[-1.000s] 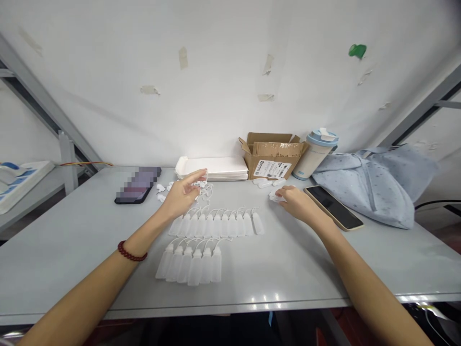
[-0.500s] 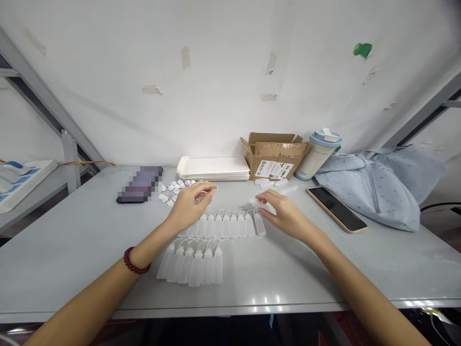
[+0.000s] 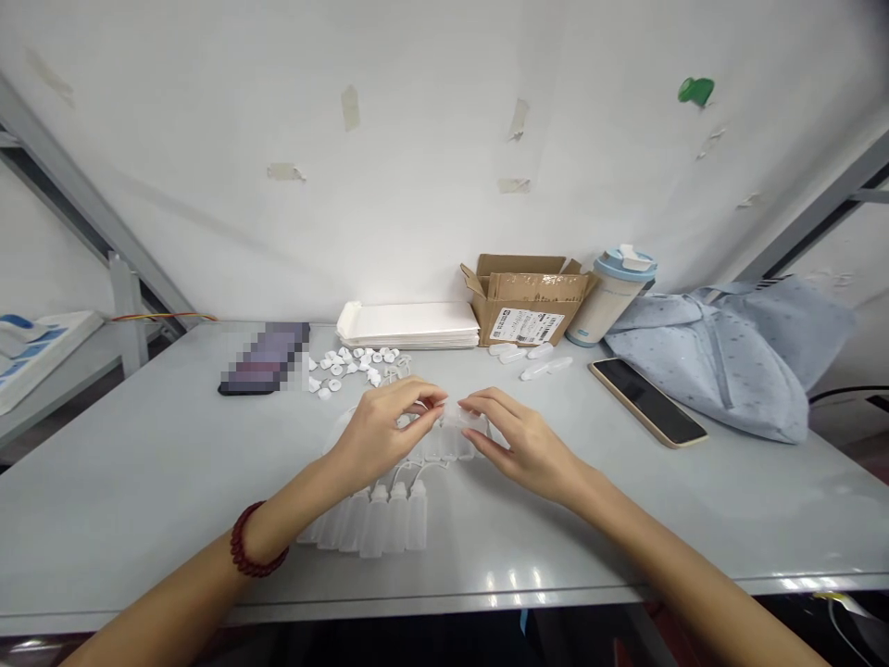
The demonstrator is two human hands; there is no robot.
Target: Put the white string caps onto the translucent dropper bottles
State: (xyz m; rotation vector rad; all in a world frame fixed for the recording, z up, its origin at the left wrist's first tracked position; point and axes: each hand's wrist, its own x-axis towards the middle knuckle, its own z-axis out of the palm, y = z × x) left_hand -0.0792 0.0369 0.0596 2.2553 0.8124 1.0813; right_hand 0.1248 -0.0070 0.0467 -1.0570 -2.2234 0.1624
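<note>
My left hand [image 3: 389, 421] is pinched on a small white cap, mostly hidden by the fingertips. Facing it, my right hand [image 3: 532, 440] grips a small translucent squeeze bottle [image 3: 473, 422] between thumb and fingers, its neck end toward the left hand. Both hands hover over a row of similar bottles [image 3: 431, 448], which they partly cover. Nearer the table's front lies a second row of bottles [image 3: 373, 528] with thin looped straps at their tops. Loose white caps [image 3: 345, 356] are scattered behind the left hand.
Uncapped bottles [image 3: 534, 368] lie before an open cardboard box [image 3: 534, 301]. Beside that stand a tumbler [image 3: 611, 301] and a pale blue bag [image 3: 715, 361]. One phone [image 3: 649, 403] rests at right, another [image 3: 268, 357] at left. A white stack [image 3: 409, 324] sits against the wall.
My left hand has moved right and toward me, away from the caps. My right hand has shifted left with the bottle, so the fingertips now nearly meet.
</note>
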